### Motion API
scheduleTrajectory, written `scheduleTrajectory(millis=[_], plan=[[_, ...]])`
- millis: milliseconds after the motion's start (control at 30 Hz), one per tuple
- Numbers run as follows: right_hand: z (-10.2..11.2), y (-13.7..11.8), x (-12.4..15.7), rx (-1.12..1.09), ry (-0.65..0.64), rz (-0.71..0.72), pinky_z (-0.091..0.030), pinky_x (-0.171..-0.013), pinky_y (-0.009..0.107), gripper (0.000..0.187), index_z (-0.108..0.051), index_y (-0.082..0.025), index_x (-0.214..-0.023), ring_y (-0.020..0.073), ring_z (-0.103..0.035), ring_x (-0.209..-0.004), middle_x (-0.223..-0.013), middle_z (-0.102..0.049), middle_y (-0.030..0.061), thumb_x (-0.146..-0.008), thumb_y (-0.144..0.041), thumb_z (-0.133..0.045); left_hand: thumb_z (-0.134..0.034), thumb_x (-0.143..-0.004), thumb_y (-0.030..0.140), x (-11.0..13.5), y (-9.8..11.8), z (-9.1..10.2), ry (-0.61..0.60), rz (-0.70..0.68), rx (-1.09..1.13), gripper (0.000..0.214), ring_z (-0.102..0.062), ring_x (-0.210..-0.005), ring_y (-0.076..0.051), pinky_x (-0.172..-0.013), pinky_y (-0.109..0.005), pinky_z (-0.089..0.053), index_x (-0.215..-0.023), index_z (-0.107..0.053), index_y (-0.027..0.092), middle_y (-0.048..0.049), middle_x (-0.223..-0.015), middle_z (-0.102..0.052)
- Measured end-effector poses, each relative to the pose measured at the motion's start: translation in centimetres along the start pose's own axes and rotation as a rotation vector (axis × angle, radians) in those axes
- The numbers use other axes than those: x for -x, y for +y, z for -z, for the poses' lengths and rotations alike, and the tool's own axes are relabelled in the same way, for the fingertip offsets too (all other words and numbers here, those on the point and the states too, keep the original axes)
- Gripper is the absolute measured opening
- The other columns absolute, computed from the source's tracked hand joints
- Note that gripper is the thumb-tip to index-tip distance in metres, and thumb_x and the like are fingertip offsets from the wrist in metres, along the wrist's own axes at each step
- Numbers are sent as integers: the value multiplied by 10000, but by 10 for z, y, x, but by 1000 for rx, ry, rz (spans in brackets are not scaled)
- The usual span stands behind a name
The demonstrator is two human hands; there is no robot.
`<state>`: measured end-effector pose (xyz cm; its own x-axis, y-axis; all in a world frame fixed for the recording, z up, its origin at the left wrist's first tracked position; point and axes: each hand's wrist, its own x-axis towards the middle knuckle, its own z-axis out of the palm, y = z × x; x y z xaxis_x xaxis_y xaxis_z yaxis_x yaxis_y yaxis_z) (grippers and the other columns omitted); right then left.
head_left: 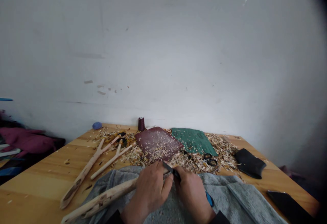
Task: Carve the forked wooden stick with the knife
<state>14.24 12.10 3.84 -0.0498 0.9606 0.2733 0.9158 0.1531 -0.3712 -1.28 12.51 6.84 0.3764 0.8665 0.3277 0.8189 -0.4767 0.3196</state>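
Head view, looking down over both hands:

1. Left hand point(152, 191) sits low at centre, knuckles up, its fingers point(163, 184) closed around a long, pale, peeled wooden branch point(102, 196).
2. Right hand point(192, 193) sits just beside it, angled inward, with its fingers closed on a narrow black-bladed knife point(171, 170). A bright blue piece point(209, 199) shows below this hand; it is unclear whether it belongs to the knife.
3. The branch runs from inside the left hand toward the near left, over a grey fleece cloth point(217, 196). Its other end is hidden by the fingers. The blade lies right at the left fingers, but any contact with the wood is hidden.
4. The branch is pale and rough-cut, with dark knots and leftover patches of bark.
5. Two peeled forked branches point(81, 173) lie on the pale pine tabletop point(38, 179) to the left.
6. Farther off, curled pale wood shavings point(219, 152) cover a maroon rectangular mat point(155, 144) and a green mat point(192, 141). A black leather pouch point(249, 163) lies to the right, and a dark thread spool point(141, 124) stands at the far edge.
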Motion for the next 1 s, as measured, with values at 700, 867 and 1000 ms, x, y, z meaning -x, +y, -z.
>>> scheduleTrajectory(millis=[700,867,1000], plan=[[6,-2,-2,82,-85,-42,-327,-574,258,253,-657,-239,-945,198,-695,-770,-859,-747,54,-876,-126,-442,-533,-892,447,-3,0,-2,28,-2,-31,238,-674,-873,-254,-723,-355,-459,-935,-681,265,-13,-902,-726],[10,-4,-1,129,-103,-91,-353,-584,264,284,-645,-238,-981,213,-697,-782,-880,-743,66,-888,-121,-403,-456,-926,456,0,6,-5,62,17,-148,322,-684,-787,-254,-646,-340,-442,-845,-666,226,-40,-806,-723],[12,-5,-1,142,-121,-121,-359,-590,268,294,-644,-238,-999,219,-699,-794,-889,-741,67,-882,-113,-405,-426,-939,444,2,12,-6,115,-20,-179,335,-678,-747,-243,-630,-338,-435,-799,-632,220,-31,-752,-707]])
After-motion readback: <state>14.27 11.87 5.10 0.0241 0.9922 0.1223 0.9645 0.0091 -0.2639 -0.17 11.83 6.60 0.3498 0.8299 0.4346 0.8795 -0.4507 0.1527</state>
